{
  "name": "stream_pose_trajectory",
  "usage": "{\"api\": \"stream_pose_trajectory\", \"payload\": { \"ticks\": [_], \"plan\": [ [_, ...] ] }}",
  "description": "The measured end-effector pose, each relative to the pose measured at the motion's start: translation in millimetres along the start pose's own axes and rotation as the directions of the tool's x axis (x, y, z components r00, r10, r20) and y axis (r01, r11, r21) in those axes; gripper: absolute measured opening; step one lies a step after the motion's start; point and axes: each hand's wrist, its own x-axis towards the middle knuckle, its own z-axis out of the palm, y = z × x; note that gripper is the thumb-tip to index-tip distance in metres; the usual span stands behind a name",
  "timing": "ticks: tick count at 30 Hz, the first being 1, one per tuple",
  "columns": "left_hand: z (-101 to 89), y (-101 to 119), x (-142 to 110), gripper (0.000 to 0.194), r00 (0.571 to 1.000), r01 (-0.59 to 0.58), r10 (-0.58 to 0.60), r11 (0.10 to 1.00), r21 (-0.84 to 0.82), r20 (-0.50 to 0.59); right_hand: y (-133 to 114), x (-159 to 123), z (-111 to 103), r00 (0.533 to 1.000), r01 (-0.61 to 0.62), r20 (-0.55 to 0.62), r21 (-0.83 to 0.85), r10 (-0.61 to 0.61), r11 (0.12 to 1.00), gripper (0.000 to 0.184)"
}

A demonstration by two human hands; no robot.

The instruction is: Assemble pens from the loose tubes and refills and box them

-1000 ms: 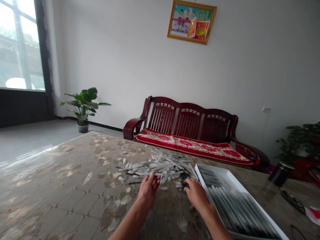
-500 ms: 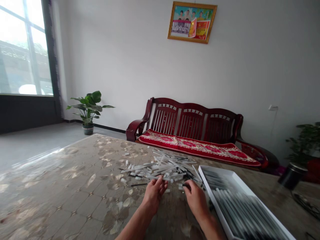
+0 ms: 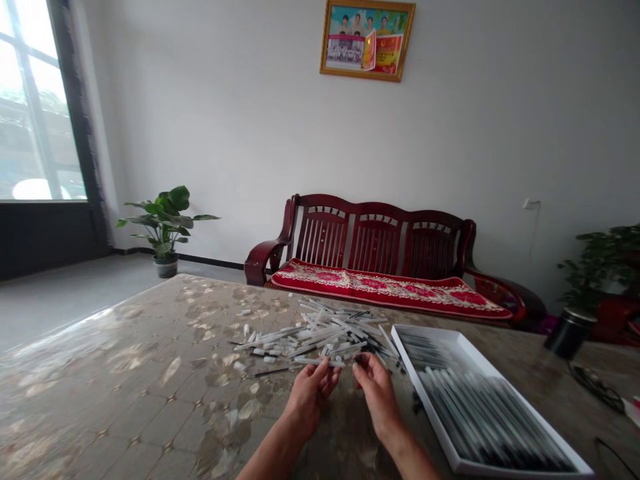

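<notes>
big marble-print table top (image 3: 100, 407) in front of me, with a white tray (image 3: 420, 387) on the right packed with rows of black-and-white tubes (image 3: 475, 407), and a loose heap of white plastic tubes (image 3: 305, 340) just left of it. my left hand (image 3: 311, 397) is half curled right under one white tube (image 3: 320, 362), can't tell if i've got it. my right hand (image 3: 377, 393) has its fingertips (image 3: 361, 363) pinched together at the heap's edge, can't tell on what
</notes>
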Motion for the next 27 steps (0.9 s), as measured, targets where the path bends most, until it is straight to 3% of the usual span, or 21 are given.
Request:
{"api": "stream_pose_trajectory", "payload": {
  "ticks": [13,27],
  "plan": [
    [1.0,-1.9,-2.4,0.012,1.000,-0.003,0.003,1.000,-0.012,0.016,0.9,-4.5,9.4,0.995,-0.097,-0.007,0.146,0.100,0.984,0.033],
    [2.1,-2.9,-3.8,0.012,0.999,-0.033,0.033,0.999,-0.027,-0.003,4.6,-3.9,8.0,0.995,-0.094,-0.032,0.087,0.097,0.992,0.035]
  ]
}}
